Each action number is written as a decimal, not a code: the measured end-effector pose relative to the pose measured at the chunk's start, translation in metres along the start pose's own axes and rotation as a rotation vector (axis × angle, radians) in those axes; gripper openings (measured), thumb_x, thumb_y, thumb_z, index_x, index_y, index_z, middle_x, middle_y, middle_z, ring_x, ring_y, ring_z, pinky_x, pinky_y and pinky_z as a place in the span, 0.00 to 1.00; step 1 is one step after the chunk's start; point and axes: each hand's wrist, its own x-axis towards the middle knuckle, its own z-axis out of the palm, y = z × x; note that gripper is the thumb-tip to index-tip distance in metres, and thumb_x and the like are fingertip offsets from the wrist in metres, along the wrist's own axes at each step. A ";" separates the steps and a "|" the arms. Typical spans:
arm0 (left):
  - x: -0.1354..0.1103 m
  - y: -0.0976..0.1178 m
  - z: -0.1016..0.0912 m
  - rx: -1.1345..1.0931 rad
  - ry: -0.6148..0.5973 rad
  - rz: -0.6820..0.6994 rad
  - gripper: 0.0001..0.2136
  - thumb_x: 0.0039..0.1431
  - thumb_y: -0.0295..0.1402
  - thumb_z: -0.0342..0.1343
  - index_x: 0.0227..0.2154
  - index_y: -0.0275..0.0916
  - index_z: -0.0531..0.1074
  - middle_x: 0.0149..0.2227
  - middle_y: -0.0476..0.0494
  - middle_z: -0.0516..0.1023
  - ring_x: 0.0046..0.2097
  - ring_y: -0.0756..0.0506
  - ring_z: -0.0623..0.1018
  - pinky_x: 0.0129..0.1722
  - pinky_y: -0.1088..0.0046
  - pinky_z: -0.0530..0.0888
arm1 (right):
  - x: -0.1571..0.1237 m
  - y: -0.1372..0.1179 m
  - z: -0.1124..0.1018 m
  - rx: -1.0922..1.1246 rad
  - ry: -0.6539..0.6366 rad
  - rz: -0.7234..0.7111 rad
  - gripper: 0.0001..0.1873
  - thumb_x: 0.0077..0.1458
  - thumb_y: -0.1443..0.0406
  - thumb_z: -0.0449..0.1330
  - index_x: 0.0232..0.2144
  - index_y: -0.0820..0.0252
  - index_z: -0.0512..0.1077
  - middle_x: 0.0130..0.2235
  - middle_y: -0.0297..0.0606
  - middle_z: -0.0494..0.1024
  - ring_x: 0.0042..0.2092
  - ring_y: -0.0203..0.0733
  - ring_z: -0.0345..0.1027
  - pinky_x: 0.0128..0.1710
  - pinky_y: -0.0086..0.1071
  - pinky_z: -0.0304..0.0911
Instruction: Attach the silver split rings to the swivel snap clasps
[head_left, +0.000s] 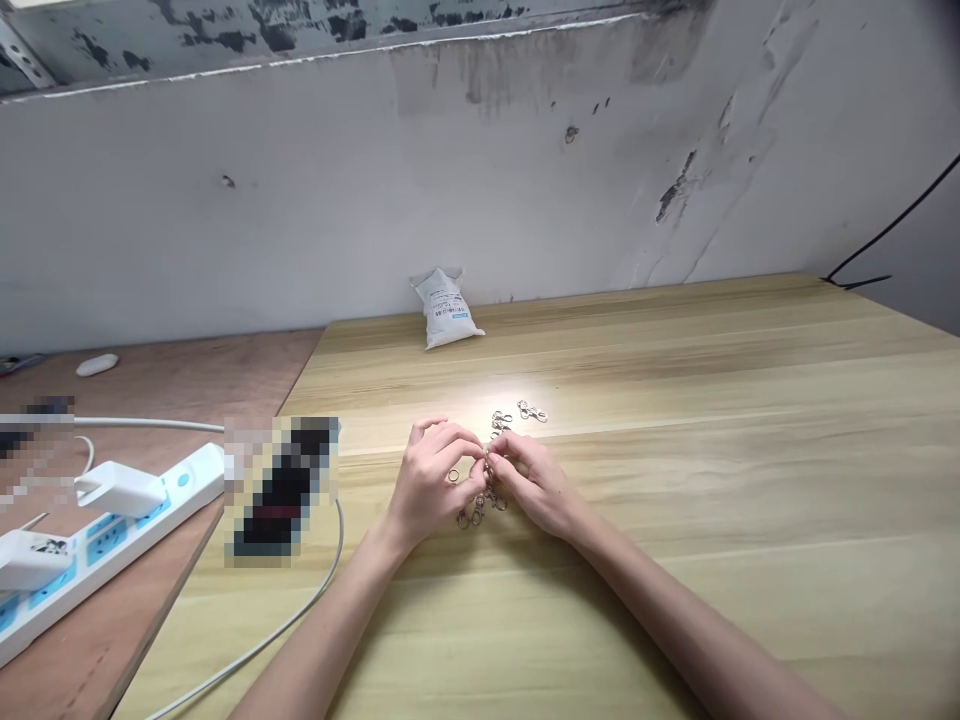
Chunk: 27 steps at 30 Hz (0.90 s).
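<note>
My left hand [439, 478] and my right hand [536, 480] meet over the wooden table, fingertips pinched together. Between them is a small metal clasp [487, 461], mostly covered by the fingers. Below and between the hands lie several metal key ring clasps [478, 510] with round rings. One loose ring [454, 476] shows beside the left fingers. Just beyond the right fingers sit more clasps [501, 422], and another clasp group [532, 411] lies a little farther to the right.
A white plastic packet [448, 308] with a label stands near the wall. To the left are a blurred-out dark device [283, 490], a white cable [330, 570] and a power strip [191, 475] with plugged-in chargers [124, 488]. A white oval object [97, 365] lies on the reddish board.
</note>
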 end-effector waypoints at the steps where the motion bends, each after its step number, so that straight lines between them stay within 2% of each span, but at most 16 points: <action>1: 0.000 0.002 -0.001 -0.007 0.012 0.007 0.04 0.58 0.26 0.54 0.30 0.42 0.71 0.33 0.52 0.80 0.36 0.49 0.78 0.53 0.62 0.65 | 0.000 0.000 0.000 0.004 -0.015 -0.010 0.10 0.65 0.62 0.50 0.36 0.57 0.70 0.34 0.36 0.75 0.35 0.39 0.66 0.37 0.32 0.60; 3: 0.001 0.005 -0.002 -0.014 0.040 0.026 0.04 0.57 0.25 0.55 0.30 0.42 0.71 0.33 0.52 0.80 0.35 0.50 0.78 0.53 0.63 0.65 | 0.001 0.001 -0.001 0.008 -0.048 -0.031 0.13 0.66 0.61 0.48 0.35 0.58 0.70 0.33 0.36 0.74 0.36 0.40 0.64 0.39 0.33 0.59; 7: 0.001 0.004 -0.002 -0.012 0.062 0.057 0.05 0.57 0.24 0.55 0.30 0.41 0.71 0.32 0.52 0.79 0.35 0.50 0.78 0.52 0.63 0.65 | 0.001 -0.002 -0.003 0.127 -0.119 -0.007 0.21 0.68 0.58 0.44 0.26 0.58 0.65 0.29 0.34 0.67 0.33 0.39 0.59 0.38 0.33 0.57; 13: 0.000 -0.003 -0.005 -0.010 0.060 0.057 0.04 0.58 0.25 0.56 0.30 0.41 0.71 0.32 0.51 0.80 0.35 0.50 0.78 0.52 0.63 0.65 | 0.001 -0.007 -0.005 0.350 -0.219 0.066 0.20 0.66 0.54 0.50 0.27 0.59 0.67 0.29 0.32 0.65 0.32 0.36 0.58 0.34 0.30 0.56; 17: 0.001 -0.006 -0.006 -0.041 0.044 0.053 0.04 0.58 0.26 0.57 0.30 0.41 0.71 0.33 0.51 0.80 0.35 0.50 0.78 0.52 0.62 0.65 | 0.002 -0.008 -0.011 0.385 -0.278 0.080 0.21 0.66 0.53 0.51 0.26 0.59 0.66 0.30 0.33 0.66 0.32 0.35 0.59 0.34 0.30 0.57; 19: 0.001 -0.008 -0.006 -0.071 0.027 0.061 0.03 0.59 0.26 0.57 0.30 0.40 0.72 0.34 0.50 0.80 0.36 0.49 0.78 0.50 0.64 0.67 | 0.003 -0.009 -0.014 0.332 -0.301 0.069 0.21 0.66 0.53 0.50 0.25 0.59 0.65 0.31 0.34 0.67 0.33 0.36 0.60 0.34 0.30 0.58; 22: 0.001 -0.012 -0.006 -0.128 -0.031 0.069 0.03 0.59 0.26 0.57 0.32 0.40 0.72 0.35 0.49 0.80 0.38 0.49 0.78 0.44 0.68 0.68 | 0.001 -0.010 -0.016 0.132 -0.301 -0.013 0.20 0.67 0.56 0.49 0.24 0.59 0.64 0.30 0.34 0.68 0.33 0.37 0.60 0.36 0.32 0.59; 27: 0.001 -0.016 -0.005 -0.143 -0.069 0.041 0.04 0.58 0.25 0.58 0.31 0.40 0.72 0.35 0.49 0.79 0.38 0.49 0.77 0.44 0.68 0.68 | -0.003 -0.003 -0.013 -0.295 -0.183 -0.215 0.16 0.66 0.64 0.51 0.25 0.59 0.65 0.32 0.35 0.72 0.38 0.39 0.63 0.49 0.41 0.55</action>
